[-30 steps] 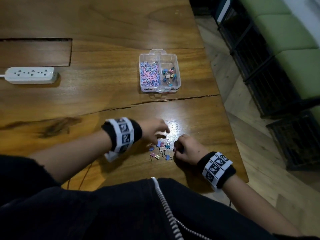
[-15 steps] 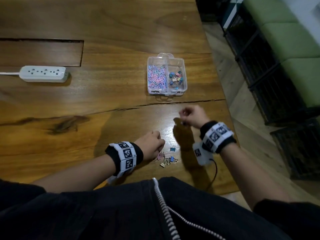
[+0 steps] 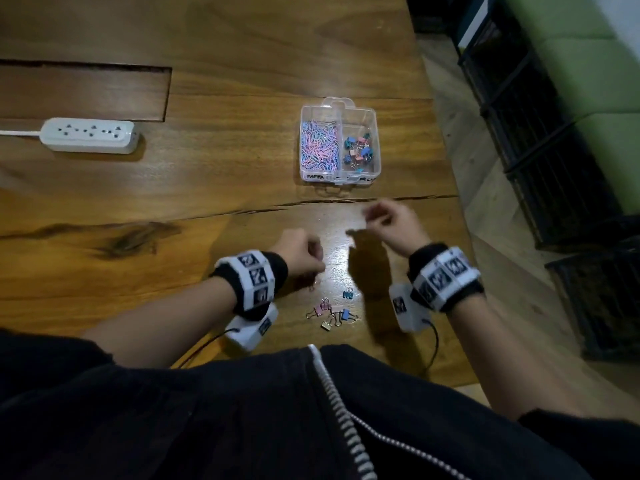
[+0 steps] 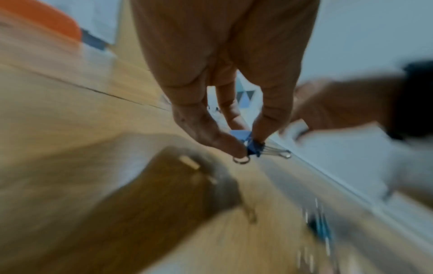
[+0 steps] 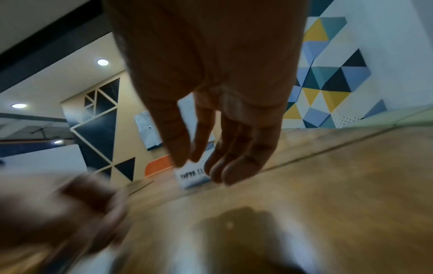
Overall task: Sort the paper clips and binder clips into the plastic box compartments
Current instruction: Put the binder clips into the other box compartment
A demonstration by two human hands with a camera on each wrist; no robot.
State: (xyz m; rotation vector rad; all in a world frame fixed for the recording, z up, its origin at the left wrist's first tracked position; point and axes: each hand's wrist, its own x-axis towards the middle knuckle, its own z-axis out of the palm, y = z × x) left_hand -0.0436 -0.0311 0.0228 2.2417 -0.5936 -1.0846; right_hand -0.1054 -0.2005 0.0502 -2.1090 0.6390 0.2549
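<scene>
A blue binder clip (image 4: pixel 251 146) was pinched between the thumb and fingertips of the left hand (image 3: pixel 304 252), just above the wooden table (image 3: pixel 207 188); the left-wrist view showed its wire handles splayed out below the pinch. The loose binder clips (image 3: pixel 330 311) not yet sorted lay in a small huddle near the table's front edge, between the two wrists, with one teal clip (image 3: pixel 348 294) a little apart from the rest. The plastic box (image 3: pixel 375 147) stood farther back, well apart from both hands, its left compartment packed with pastel paper clips (image 3: pixel 318 145) and its right compartment holding a partial layer of binder clips (image 3: pixel 358 150).

The right hand (image 3: pixel 391 220) hung in the air between the pile and the box. Its fingers drooped loosely, thumb a narrow way off the others, and no clip showed in them, though motion blur in the right-wrist view made a very small one hard to rule out.

The step in hand looked to be the carrying of binder clips, one at a time and hand by hand, to the right compartment. The next move would call for the left hand to travel forward and right over the box and part thumb and fingers above the right compartment, clear of the divider so the clip did not fall among the paper clips.
</scene>
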